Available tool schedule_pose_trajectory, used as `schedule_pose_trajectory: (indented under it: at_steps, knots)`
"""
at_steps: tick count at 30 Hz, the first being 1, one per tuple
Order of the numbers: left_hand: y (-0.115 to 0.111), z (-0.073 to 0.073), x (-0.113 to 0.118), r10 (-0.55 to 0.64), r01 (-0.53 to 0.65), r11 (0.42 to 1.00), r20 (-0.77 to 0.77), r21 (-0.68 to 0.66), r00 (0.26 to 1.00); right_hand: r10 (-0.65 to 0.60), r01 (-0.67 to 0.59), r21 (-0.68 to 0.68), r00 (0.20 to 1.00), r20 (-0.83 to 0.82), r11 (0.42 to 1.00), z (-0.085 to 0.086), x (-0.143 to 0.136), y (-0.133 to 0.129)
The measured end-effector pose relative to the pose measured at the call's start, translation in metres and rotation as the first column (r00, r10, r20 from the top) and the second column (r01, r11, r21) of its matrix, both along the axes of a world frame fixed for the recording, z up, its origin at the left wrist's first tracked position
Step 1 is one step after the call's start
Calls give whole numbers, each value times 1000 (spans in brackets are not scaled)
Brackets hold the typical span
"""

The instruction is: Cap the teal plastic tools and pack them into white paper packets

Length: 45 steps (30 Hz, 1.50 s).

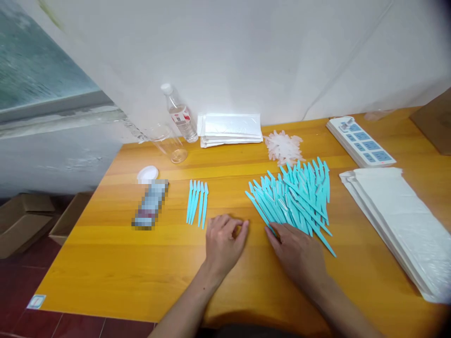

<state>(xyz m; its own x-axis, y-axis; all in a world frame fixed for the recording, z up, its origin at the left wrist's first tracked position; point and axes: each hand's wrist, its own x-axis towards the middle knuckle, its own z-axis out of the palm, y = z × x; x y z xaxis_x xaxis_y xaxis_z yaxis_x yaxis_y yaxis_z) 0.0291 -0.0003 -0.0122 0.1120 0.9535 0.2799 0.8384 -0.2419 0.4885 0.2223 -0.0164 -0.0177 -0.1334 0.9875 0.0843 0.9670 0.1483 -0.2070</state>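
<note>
A loose heap of turquoise eyebrow razors lies on the wooden table. At its near left edge, the fingers and thumb of my right hand close on the lower end of one razor. My left hand rests on the table left of the heap. Its fingers are curled, thumb and index tips close together, and nothing shows between them. Just beyond it, several razors lie side by side in a row, narrow heads pointing away from me. Behind the heap is a pile of small translucent caps.
Along the wall stand a water bottle, a clear jar and stacked white packets. A white lid and a blurred-out phone-like object lie left. Right are a power strip, white plastic bags and a cardboard box.
</note>
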Motion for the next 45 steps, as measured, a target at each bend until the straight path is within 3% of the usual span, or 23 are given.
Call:
schedule_pose_trajectory:
  at_steps: [4, 9, 12, 15, 17, 20, 21, 23, 27, 30, 31, 33, 36, 37, 39, 40, 42, 45]
  knots:
    - [0, -3, 13, -57, 60, 995, 38, -81, 998, -9, 12, -60, 999, 44, 998, 8, -4, 5]
    - [36, -8, -1, -137, 131, 987, -57, -98, 989, -30, 42, -140, 996, 84, 989, 16, -10, 9]
    - [52, -3, -11, -180, 172, 982, -103, -81, 978, 4, 6, -122, 997, 81, 992, 16, -9, 9]
    - [51, 10, -18, -75, 78, 993, 36, -90, 997, 47, -46, -26, 999, 23, 999, 15, -6, 7]
    - [44, 18, -16, 61, -1, 967, 227, -255, 972, 62, -61, 61, 998, -16, 996, 12, -4, 5]
    - [34, 20, -4, 251, 122, 794, 503, -596, 827, 108, -103, 169, 994, -22, 980, 7, -6, 1]
    - [33, 18, 2, 304, 192, 734, 568, -651, 765, 133, -128, 184, 991, -10, 974, 5, -7, 0]
    - [33, 14, 12, 390, 275, 680, 653, -680, 649, 179, -178, 181, 984, 9, 967, 5, -9, -1]
    - [34, 13, 31, 465, 318, 698, 743, -642, 481, 166, -147, 185, 981, -96, 972, 20, -12, 8]
    - [31, 21, 46, 396, 333, 781, 831, -529, 391, 109, -65, 134, 928, -356, 989, 41, -7, 24]
    - [32, 24, 49, 351, 323, 810, 845, -490, 404, 88, -56, 85, 895, -437, 995, 47, -2, 30]
    - [43, 29, 47, 209, 356, 829, 829, -432, 518, 26, -35, -7, 848, -529, 999, 56, 14, 41]
    - [87, 30, 33, -84, 493, 751, 678, -438, 730, -70, 56, -42, 870, -488, 998, 61, 46, 55]
    - [108, 30, 30, -141, 484, 752, 607, -448, 782, -89, 78, -43, 883, -462, 996, 61, 56, 58]
    - [153, 27, 33, -134, 307, 881, 433, -359, 891, -118, 115, -32, 902, -416, 993, 61, 71, 64]
    - [174, 25, 40, -105, 241, 917, 392, -317, 914, -127, 131, -18, 909, -398, 991, 60, 76, 67]
    - [210, 19, 62, -77, 174, 944, 327, -279, 942, -136, 157, 28, 919, -370, 987, 58, 78, 72]
    - [240, 9, 99, -61, 132, 951, 248, -280, 967, -141, 172, 57, 924, -356, 983, 52, 74, 76]
